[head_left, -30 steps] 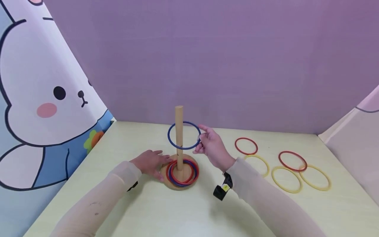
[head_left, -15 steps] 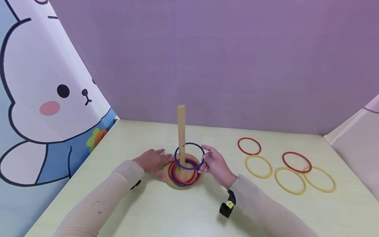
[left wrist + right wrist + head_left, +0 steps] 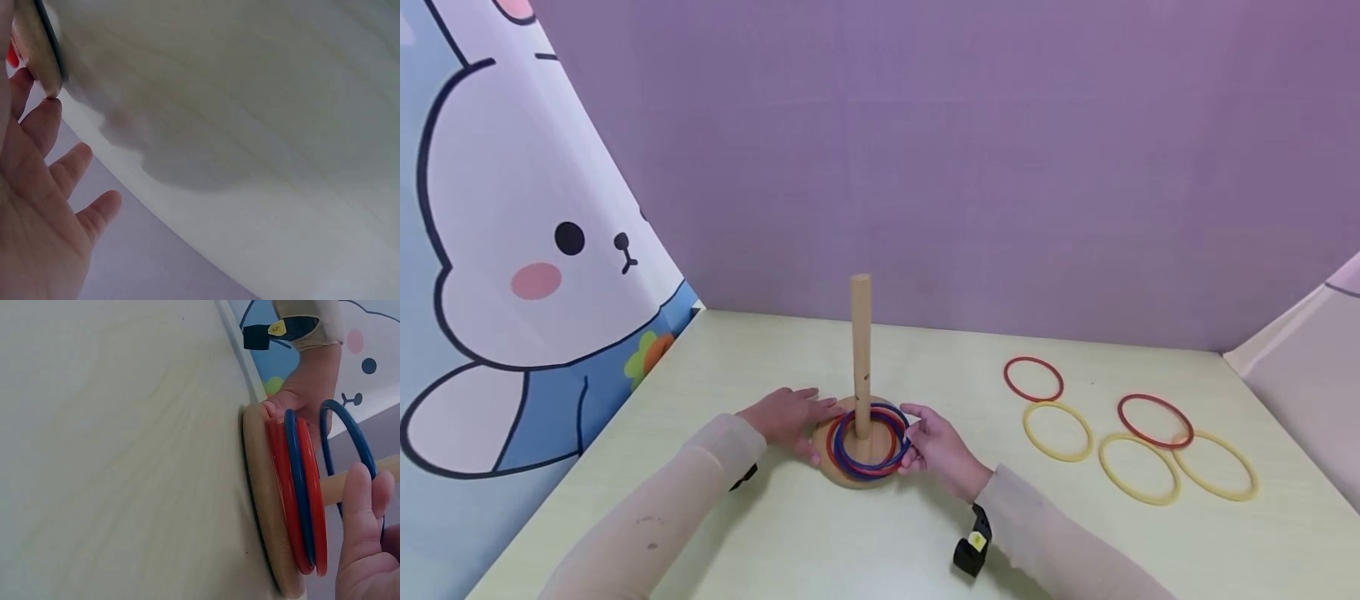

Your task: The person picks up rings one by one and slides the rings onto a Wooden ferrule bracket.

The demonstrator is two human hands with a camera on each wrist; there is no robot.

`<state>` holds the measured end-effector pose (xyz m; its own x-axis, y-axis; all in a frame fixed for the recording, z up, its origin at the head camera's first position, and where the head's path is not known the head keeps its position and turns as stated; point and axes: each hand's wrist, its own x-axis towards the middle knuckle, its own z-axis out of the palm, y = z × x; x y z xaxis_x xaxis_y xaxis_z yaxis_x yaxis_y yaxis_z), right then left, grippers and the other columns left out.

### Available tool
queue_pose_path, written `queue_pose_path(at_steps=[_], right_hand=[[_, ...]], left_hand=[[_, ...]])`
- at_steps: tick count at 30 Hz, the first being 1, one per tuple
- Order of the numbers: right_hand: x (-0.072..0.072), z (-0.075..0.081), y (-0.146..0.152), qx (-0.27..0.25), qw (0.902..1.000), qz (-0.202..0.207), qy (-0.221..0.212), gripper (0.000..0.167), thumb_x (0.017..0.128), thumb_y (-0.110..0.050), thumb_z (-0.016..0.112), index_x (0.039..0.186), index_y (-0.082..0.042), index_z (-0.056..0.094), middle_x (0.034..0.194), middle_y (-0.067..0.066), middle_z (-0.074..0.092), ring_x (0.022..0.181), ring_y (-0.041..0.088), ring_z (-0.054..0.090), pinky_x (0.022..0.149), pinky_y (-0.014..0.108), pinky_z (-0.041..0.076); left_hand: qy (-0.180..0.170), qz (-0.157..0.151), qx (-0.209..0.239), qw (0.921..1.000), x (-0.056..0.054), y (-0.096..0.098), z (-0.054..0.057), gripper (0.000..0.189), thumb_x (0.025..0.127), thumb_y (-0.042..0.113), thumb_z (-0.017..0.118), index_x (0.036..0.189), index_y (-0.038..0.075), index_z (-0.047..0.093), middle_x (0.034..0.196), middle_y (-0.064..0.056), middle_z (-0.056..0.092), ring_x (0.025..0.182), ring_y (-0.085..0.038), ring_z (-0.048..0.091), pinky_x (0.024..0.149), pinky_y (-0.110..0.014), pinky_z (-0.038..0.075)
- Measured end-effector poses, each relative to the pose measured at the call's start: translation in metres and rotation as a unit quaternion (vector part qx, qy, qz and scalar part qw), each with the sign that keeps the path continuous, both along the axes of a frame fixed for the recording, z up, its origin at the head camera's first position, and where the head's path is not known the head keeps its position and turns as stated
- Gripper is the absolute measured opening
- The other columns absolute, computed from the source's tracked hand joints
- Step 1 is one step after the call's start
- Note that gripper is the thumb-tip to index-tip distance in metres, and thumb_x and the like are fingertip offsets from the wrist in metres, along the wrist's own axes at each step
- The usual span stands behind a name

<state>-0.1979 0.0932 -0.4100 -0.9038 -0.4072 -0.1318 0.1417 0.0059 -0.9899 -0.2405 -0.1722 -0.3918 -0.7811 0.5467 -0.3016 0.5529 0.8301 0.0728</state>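
Observation:
A wooden peg [image 3: 861, 358] rises from a round wooden base [image 3: 257, 487]. Two red rings, one of them the outer red ring [image 3: 317, 506], lie stacked over the base with a blue ring between them. My right hand [image 3: 946, 452] pinches another blue ring [image 3: 353, 425], which encircles the peg slightly above that stack, tilted and apart from it in the right wrist view. On the other side, my left hand [image 3: 786, 421] rests its fingers against the base's left edge. The left wrist view shows those fingers [image 3: 44, 122] spread, with fingertips touching the base's rim.
To the right on the pale table [image 3: 760, 533] lie two red rings, a near one [image 3: 1033, 360] and a farther one [image 3: 1126, 404], and several yellow rings, including one [image 3: 1058, 457]. A purple wall [image 3: 925, 167] stands behind; a cartoon-printed panel [image 3: 497, 208] borders the left.
My right hand has lowered the blue ring along the peg, from about mid-height down close to the stacked rings. The left hand has stayed at the base.

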Motion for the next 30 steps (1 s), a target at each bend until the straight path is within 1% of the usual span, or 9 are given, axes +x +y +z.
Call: queue_pose_path(at_steps=[6, 10, 11, 13, 17, 18, 24, 27, 30], right_hand=[[0.003, 0.000, -0.005, 0.055, 0.9982, -0.006, 0.023, 0.040, 0.097, 0.007, 0.036, 0.137, 0.013, 0.035, 0.084, 0.011, 0.048, 0.053, 0.009, 0.052, 0.056, 0.027, 0.055], [0.005, 0.001, -0.007, 0.112, 0.9927, -0.022, 0.038, 0.039, 0.094, 0.008, 0.040, 0.132, 0.013, 0.043, 0.075, 0.011, 0.050, 0.050, 0.011, 0.052, 0.054, 0.033, 0.055], [0.005, 0.001, -0.007, 0.124, 0.9911, -0.024, 0.042, 0.038, 0.093, 0.008, 0.041, 0.131, 0.013, 0.044, 0.074, 0.011, 0.050, 0.049, 0.011, 0.052, 0.053, 0.033, 0.055], [0.006, 0.002, -0.009, 0.146, 0.9873, -0.028, 0.055, 0.037, 0.092, 0.009, 0.043, 0.129, 0.013, 0.047, 0.074, 0.011, 0.051, 0.048, 0.012, 0.052, 0.052, 0.034, 0.055], [0.006, 0.002, -0.011, 0.179, 0.9805, -0.029, 0.076, 0.034, 0.093, 0.008, 0.045, 0.127, 0.010, 0.051, 0.072, 0.010, 0.051, 0.047, 0.012, 0.051, 0.050, 0.033, 0.054], [0.005, 0.002, -0.011, 0.185, 0.9792, -0.028, 0.079, 0.033, 0.093, 0.007, 0.046, 0.126, 0.010, 0.052, 0.071, 0.009, 0.051, 0.047, 0.012, 0.051, 0.050, 0.033, 0.054], [0.003, 0.000, -0.011, 0.213, 0.9715, -0.017, 0.101, 0.029, 0.093, 0.005, 0.050, 0.121, 0.006, 0.056, 0.064, 0.007, 0.052, 0.046, 0.011, 0.051, 0.048, 0.030, 0.052], [0.002, 0.001, -0.008, 0.233, 0.9672, 0.007, 0.102, 0.030, 0.093, 0.001, 0.053, 0.123, 0.004, 0.055, 0.065, 0.006, 0.054, 0.047, 0.011, 0.051, 0.048, 0.029, 0.050], [0.003, 0.003, -0.002, 0.259, 0.9596, 0.042, 0.102, 0.035, 0.093, -0.005, 0.057, 0.126, 0.003, 0.053, 0.069, 0.006, 0.057, 0.049, 0.012, 0.051, 0.049, 0.028, 0.048]], left_hand=[[0.010, -0.027, 0.007, 0.9996, 0.003, -0.007, -0.002, 0.089, 0.072, 0.057, 0.075, 0.144, 0.015, 0.045, 0.147, -0.008, 0.043, 0.132, -0.041, 0.039, 0.100, -0.057, 0.037], [0.008, -0.050, 0.022, 0.9985, 0.005, -0.010, 0.002, 0.090, 0.073, 0.061, 0.072, 0.143, 0.012, 0.046, 0.146, -0.011, 0.044, 0.131, -0.044, 0.039, 0.098, -0.059, 0.037], [0.018, -0.065, 0.024, 0.9974, 0.002, -0.014, -0.004, 0.090, 0.074, 0.065, 0.069, 0.144, 0.014, 0.045, 0.146, -0.010, 0.044, 0.130, -0.044, 0.040, 0.096, -0.060, 0.039], [0.018, -0.073, 0.025, 0.9969, 0.004, -0.016, -0.002, 0.091, 0.074, 0.067, 0.067, 0.144, 0.013, 0.045, 0.145, -0.011, 0.045, 0.129, -0.045, 0.041, 0.096, -0.060, 0.039], [0.024, -0.071, 0.017, 0.9971, 0.006, -0.017, 0.000, 0.091, 0.074, 0.066, 0.068, 0.144, 0.013, 0.045, 0.145, -0.011, 0.045, 0.129, -0.044, 0.041, 0.096, -0.059, 0.039], [0.016, -0.059, 0.009, 0.9981, 0.010, -0.014, 0.006, 0.090, 0.073, 0.062, 0.071, 0.143, 0.010, 0.046, 0.145, -0.012, 0.045, 0.130, -0.044, 0.039, 0.099, -0.059, 0.037], [0.032, -0.057, -0.019, 0.9977, 0.008, -0.011, 0.003, 0.090, 0.073, 0.061, 0.071, 0.143, 0.012, 0.046, 0.146, -0.010, 0.045, 0.132, -0.042, 0.038, 0.100, -0.058, 0.035], [0.037, -0.061, -0.017, 0.9973, 0.008, -0.012, 0.002, 0.090, 0.072, 0.061, 0.071, 0.143, 0.012, 0.046, 0.145, -0.010, 0.045, 0.131, -0.042, 0.039, 0.100, -0.058, 0.036], [0.026, -0.044, -0.011, 0.9986, 0.009, -0.012, 0.001, 0.089, 0.071, 0.059, 0.074, 0.143, 0.014, 0.046, 0.145, -0.009, 0.046, 0.133, -0.041, 0.038, 0.102, -0.058, 0.034]])
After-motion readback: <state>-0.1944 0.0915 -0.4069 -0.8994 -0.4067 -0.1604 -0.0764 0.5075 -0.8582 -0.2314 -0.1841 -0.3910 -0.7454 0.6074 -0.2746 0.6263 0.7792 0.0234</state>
